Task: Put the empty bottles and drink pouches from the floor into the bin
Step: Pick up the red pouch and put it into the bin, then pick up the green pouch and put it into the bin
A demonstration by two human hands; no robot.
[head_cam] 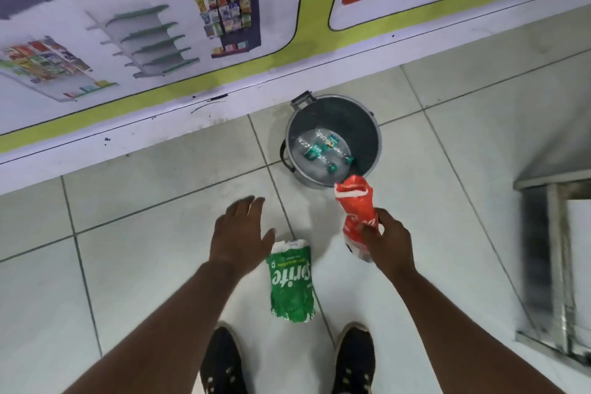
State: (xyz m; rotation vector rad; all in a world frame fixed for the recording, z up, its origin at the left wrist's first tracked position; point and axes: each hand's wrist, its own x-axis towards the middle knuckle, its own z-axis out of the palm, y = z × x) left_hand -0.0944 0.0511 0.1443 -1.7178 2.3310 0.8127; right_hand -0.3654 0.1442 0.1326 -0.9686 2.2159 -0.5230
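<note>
A grey round bin (371,125) stands on the tiled floor by the wall, with clear plastic bottles (323,150) with green labels lying in its bottom. My right hand (388,240) grips a red drink pouch (356,201) by its lower part, its torn top pointing toward the bin's near rim. A green Sprite pouch (291,285) lies flat on the floor between my feet and my hands. My left hand (241,230) hovers open, fingers spread, just left of the green pouch's top, holding nothing.
A printed banner wall (160,41) runs along the back behind the bin. A metal frame or shelf base (550,265) stands at the right. My two black shoes (224,361) are at the bottom edge on pale floor tiles.
</note>
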